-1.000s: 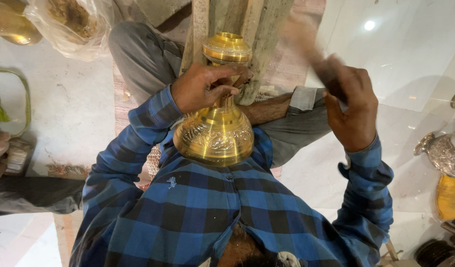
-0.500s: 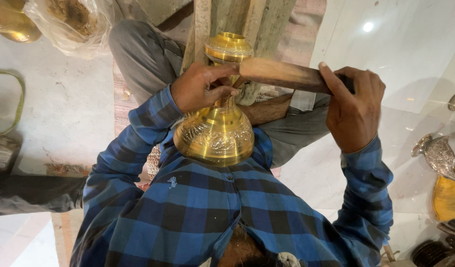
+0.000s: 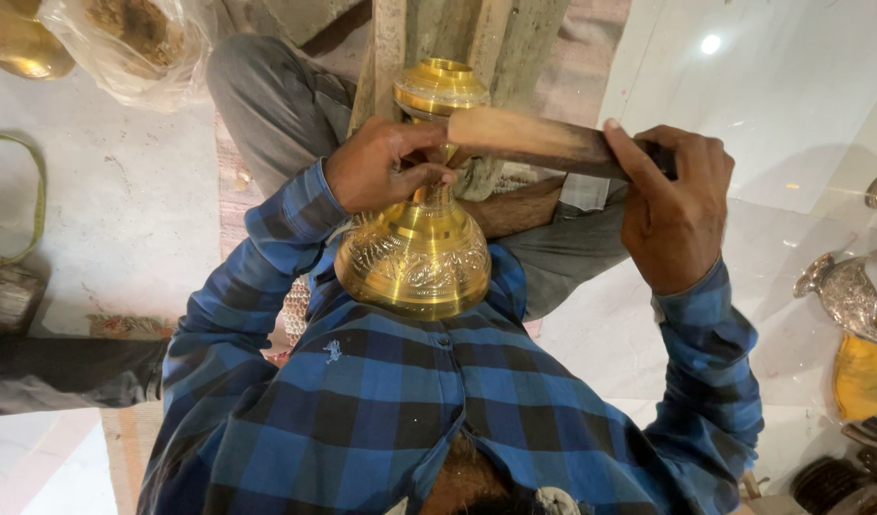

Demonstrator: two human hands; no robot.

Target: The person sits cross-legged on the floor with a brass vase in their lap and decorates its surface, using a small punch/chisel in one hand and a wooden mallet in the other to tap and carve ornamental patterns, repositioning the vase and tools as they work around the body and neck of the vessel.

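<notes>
A brass vessel (image 3: 414,262) with an embossed, bell-shaped body and a narrow neck rests against my blue checked shirt (image 3: 400,410), its round top (image 3: 440,86) pointing away from me. My left hand (image 3: 379,167) grips the neck of the vessel. My right hand (image 3: 672,205) holds one end of a flat wooden bat (image 3: 524,138). The bat lies level, and its far end rests against the neck beside my left fingers.
A wooden post (image 3: 476,38) stands behind the vessel, between my grey-trousered knees. A plastic bag (image 3: 133,43) of brown material and another brass piece (image 3: 14,38) lie at the top left. An embossed silver piece (image 3: 848,291) and a yellow object (image 3: 863,377) sit at the right edge.
My right hand swung the wooden bat down from a raised, blurred position onto the vessel's neck, where it now rests. My left hand kept its grip on the neck.
</notes>
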